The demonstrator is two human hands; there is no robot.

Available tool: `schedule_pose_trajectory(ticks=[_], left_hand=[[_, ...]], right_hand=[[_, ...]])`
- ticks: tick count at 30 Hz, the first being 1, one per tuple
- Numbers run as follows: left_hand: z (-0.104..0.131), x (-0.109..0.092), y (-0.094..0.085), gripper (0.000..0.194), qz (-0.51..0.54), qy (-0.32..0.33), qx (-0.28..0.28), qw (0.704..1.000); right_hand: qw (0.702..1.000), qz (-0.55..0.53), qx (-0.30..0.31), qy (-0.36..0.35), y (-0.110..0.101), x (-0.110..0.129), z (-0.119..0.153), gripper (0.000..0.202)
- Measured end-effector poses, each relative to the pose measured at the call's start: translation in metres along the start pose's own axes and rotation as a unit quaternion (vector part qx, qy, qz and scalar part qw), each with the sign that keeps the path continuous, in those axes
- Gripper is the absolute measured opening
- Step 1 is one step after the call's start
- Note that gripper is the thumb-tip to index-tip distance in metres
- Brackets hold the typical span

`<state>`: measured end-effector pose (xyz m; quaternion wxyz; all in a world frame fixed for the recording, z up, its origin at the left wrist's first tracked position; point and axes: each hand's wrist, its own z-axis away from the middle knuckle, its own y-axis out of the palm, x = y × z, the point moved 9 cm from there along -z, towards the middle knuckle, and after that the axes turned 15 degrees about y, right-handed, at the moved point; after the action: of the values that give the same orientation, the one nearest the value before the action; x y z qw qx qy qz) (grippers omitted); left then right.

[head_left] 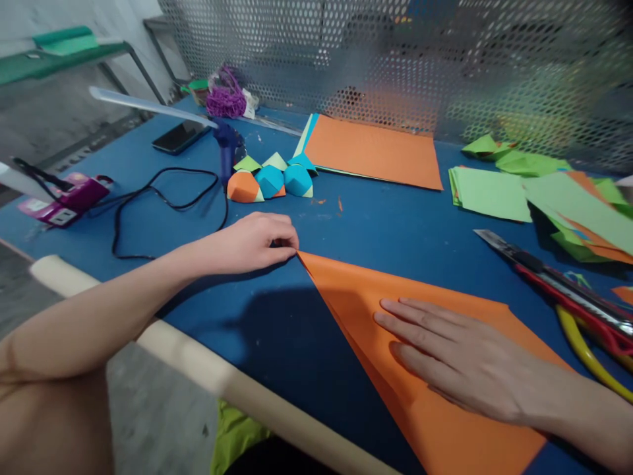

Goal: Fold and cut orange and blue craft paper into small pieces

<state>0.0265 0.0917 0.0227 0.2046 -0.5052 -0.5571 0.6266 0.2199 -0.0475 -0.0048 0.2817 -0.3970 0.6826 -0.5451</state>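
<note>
A sheet of orange paper (pixel 475 425) lies on the blue table in front of me, with one part folded over along a diagonal. My left hand (pixel 262 241) pinches its pointed far-left corner between thumb and fingers. On the folded layer, my right hand (pixel 459 356) rests flat, palm down, with the fingers stretched out toward the left. The paper's upper edge runs from the pinched corner toward the right, and part of the sheet is hidden beneath my right hand and forearm.
Folded paper pieces (pixel 271 181) sit beside a blue glue gun (pixel 226 148). Behind lies an orange paper stack (pixel 376 148). To the right are green paper squares (pixel 489 192), a utility knife (pixel 548 277) and yellow-handled scissors (pixel 583 349). A black cable (pixel 168 170) leads to a purple power strip (pixel 69 198).
</note>
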Motion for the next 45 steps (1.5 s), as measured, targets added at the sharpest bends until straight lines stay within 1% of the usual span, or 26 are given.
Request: schedule_pose_trajectory(ticks=[2,4,9,12,14,20,25,29,36,42,45], left_hand=[[-0.001,0.0,0.001,0.022,-0.012,0.005,0.002,1.0],[-0.002,0.0,0.002,0.024,-0.026,0.01,0.006,1.0],[-0.005,0.002,0.003,0.029,-0.055,0.004,0.027,0.998],[-0.006,0.003,0.004,0.031,-0.069,0.009,0.033,0.997],[-0.006,0.002,0.003,0.032,-0.077,0.016,0.035,0.996],[-0.008,-0.002,0.003,0.033,-0.086,0.031,0.037,0.995],[-0.007,-0.002,0.002,0.033,-0.084,0.045,0.029,0.995],[-0.007,-0.003,0.001,0.031,-0.09,0.068,0.013,0.994],[-0.007,-0.006,-0.002,0.033,-0.109,0.094,-0.011,0.99],[-0.007,-0.002,-0.001,0.035,-0.111,0.079,-0.011,0.991],[-0.007,0.0,0.001,0.033,-0.105,0.052,0.016,0.993]], right_hand=[[1.0,0.006,0.012,0.01,0.002,-0.001,-0.001,0.027],[1.0,-0.002,0.018,0.005,0.0,0.001,-0.003,0.027],[0.999,-0.021,-0.011,-0.042,-0.018,0.007,-0.011,0.029],[0.998,-0.03,-0.015,-0.058,-0.023,0.009,-0.014,0.034],[0.998,-0.036,-0.015,-0.054,-0.023,0.009,-0.016,0.035],[0.996,-0.072,-0.009,-0.044,-0.023,0.012,-0.02,0.03],[0.995,-0.088,0.004,-0.044,-0.025,0.014,-0.021,0.03],[0.994,-0.093,0.016,-0.055,-0.025,0.014,-0.021,0.031],[0.995,-0.073,-0.009,-0.067,-0.031,0.014,-0.021,0.033],[0.996,-0.055,-0.009,-0.069,-0.032,0.017,-0.02,0.035],[0.996,-0.049,-0.007,-0.075,-0.032,0.017,-0.019,0.034]])
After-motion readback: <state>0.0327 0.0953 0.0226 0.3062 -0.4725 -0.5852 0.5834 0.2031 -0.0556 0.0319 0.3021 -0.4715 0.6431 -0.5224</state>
